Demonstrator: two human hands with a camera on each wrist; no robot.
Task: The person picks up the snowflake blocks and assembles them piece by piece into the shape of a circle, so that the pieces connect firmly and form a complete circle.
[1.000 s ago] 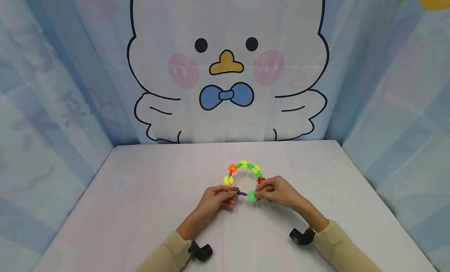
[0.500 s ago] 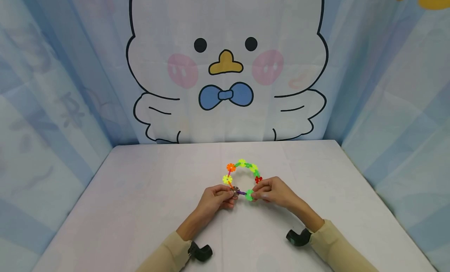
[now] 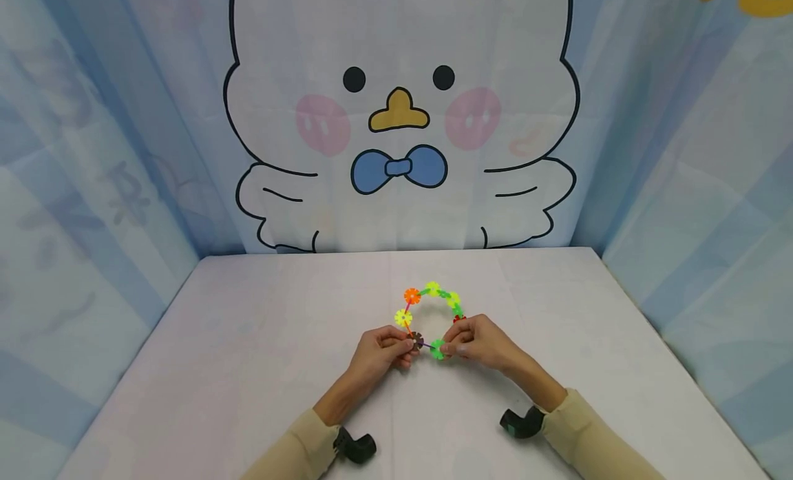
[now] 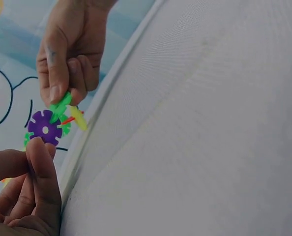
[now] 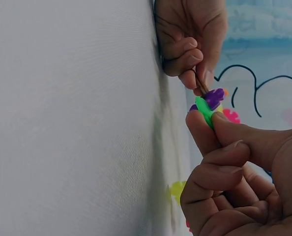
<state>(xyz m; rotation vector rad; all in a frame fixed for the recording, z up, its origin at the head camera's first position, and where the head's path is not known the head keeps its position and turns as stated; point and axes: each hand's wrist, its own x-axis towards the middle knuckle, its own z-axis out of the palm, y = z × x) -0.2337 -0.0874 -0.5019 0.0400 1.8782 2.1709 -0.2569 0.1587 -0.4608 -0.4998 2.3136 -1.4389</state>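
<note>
A ring of flower-shaped snowflake discs (image 3: 433, 288) lies at the middle of the table in the head view, in yellow, orange, green and other colours. My left hand (image 3: 379, 355) pinches a brown snowflake disc (image 3: 418, 341) at its near left side. My right hand (image 3: 484, 342) pinches a light green snowflake disc (image 3: 437, 350) at the near right, its fingers partly covering a red disc (image 3: 459, 319). Between the two pinched discs is a purple snowflake disc (image 4: 45, 129), seen nearly edge-on from the head. In both wrist views the green disc meets the purple one; how deep they slot is unclear.
The white-covered table (image 3: 279, 315) spreads around the hands. Behind it hangs a curtain (image 3: 396, 211) printed with a cartoon bird, and pale blue cloth stands at both sides. A black wrist mount (image 3: 357, 447) sits at each sleeve.
My right hand has shifted slightly left with the green disc, closer to the brown one. The brown disc has turned to face the head camera more, and the purple disc now appears thinner.
</note>
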